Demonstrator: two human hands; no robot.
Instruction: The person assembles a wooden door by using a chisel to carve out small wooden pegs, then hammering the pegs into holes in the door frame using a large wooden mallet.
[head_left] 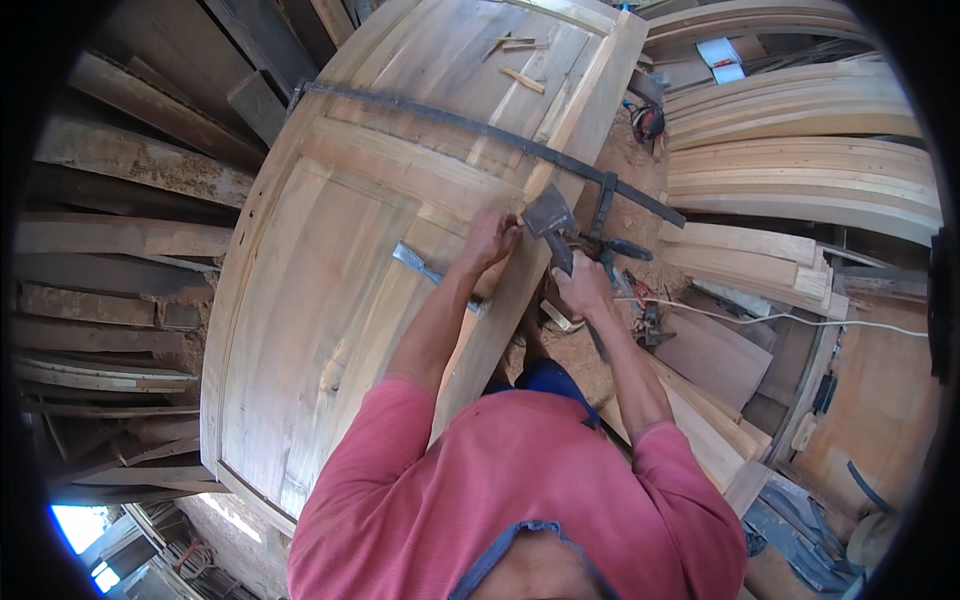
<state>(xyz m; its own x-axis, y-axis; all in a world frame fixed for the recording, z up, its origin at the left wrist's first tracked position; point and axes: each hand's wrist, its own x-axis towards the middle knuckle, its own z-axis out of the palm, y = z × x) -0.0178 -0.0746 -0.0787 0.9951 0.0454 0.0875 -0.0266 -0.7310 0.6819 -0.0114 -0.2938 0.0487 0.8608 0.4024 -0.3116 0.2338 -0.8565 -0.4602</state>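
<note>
My right hand [585, 286] is wrapped round the handle of a hammer [549, 212] with a broad, dark metal head. The head is over the right edge of a large wooden door panel [330, 260]. Just left of it my left hand [492, 238] is closed in a pinch by the panel's edge frame; what its fingers hold, if anything, is too small to make out. Under my left forearm lies a wide chisel [412, 258], partly hidden. A long bar clamp [440, 112] spans the panel beyond my hands.
Wood offcuts [522, 80] lie on the panel's far part. A red and black power tool [648, 122] sits to the right, near stacked curved boards [790, 110]. A white cord [750, 316] runs rightward. Boards [130, 235] line the left side.
</note>
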